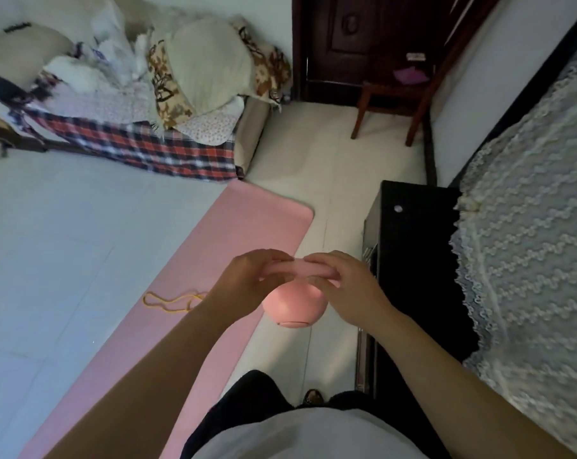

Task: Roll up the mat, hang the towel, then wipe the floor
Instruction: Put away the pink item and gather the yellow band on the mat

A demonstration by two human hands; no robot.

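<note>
The fingers [323, 260] of the left hand [247, 279] and right hand [346, 288] are curled together round the top handle of a pink round object [293, 308], held over the mat's right edge. The mat [247, 226] lies flat on the floor [330, 160], its long axis running from near left to far right. A yellow cord [171, 303] rests on it left of the hands, so the left hand looks nearer for rolling.
</note>
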